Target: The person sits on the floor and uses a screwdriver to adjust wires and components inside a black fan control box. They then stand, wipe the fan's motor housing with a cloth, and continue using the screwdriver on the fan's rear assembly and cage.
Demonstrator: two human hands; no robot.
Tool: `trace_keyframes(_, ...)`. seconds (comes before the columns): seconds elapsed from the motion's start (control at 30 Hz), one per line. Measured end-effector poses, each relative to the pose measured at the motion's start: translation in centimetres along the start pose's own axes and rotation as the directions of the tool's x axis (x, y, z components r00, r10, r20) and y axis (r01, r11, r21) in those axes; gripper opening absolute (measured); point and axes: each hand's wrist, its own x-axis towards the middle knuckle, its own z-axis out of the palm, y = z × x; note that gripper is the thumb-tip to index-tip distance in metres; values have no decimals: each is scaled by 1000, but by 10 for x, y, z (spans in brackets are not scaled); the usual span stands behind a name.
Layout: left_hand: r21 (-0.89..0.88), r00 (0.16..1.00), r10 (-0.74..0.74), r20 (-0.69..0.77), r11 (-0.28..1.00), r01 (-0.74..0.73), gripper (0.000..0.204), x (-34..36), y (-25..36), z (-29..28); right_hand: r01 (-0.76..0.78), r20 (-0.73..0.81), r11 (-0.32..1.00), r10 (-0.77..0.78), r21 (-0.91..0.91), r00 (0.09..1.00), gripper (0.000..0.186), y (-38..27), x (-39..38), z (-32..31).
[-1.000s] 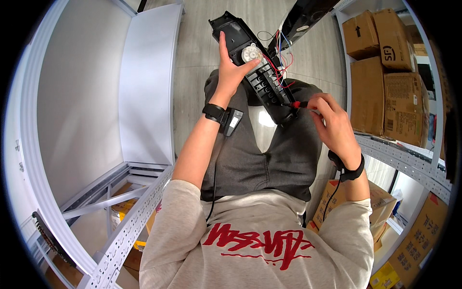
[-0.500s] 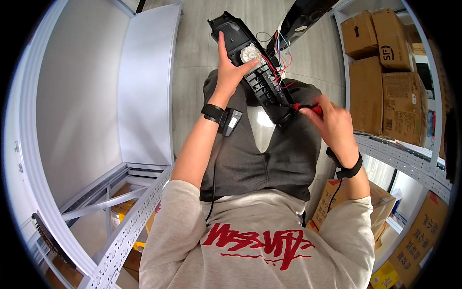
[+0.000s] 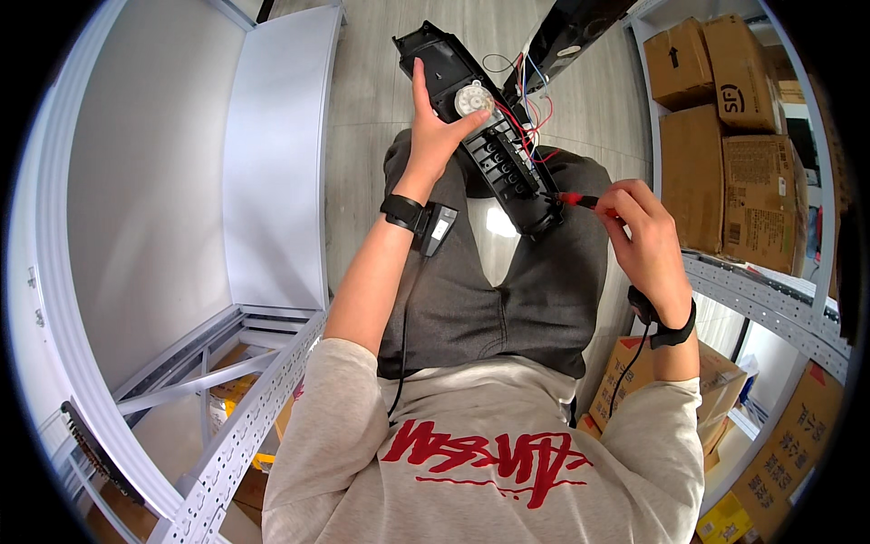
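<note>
Right hand [image 3: 639,222] edged twd 3 o'clock, pinching the red-black tool [image 3: 580,200], prob. s/driver, tip by the 5 o'clock end of the black housing [image 3: 498,154] up at 12; left hand [image 3: 439,136] clasped it, thumb on top. Clean work called for straight shaft, light push.

Head-worn fisheye, facing down, above hands [image 3: 437,141]

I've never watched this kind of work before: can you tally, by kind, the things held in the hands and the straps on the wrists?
Red-and-black screwdriver: 1
Black plastic housing: 1
Black wrist straps: 2
Total: 4
</note>
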Motion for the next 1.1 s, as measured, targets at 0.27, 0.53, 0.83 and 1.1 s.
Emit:
trace_keyframes(0.27, 90, 999, 37, 9, 995, -38, 114, 3, -6, -5, -70, -28, 991, 74, 118, 997, 18, 0, 1, -11)
trace_keyframes(0.53, 160, 999, 41, -29, 987, -36, 88, 0, 5, 0, 106, -395, 986, -46, 132, 917, 13, 7, 49, 13)
trace_keyframes(0.83, 191, 991, 28, -130, 982, -3, 46, 1, -4, -6, 220, -394, 957, -130, 191, 910, 13, -2, 108, 55)
trace_keyframes(1.1, 216, 990, 74, -117, 975, -47, 27, -1, 4, -2, 238, -385, 954, -153, 182, 910, 14, -2, 117, 60)
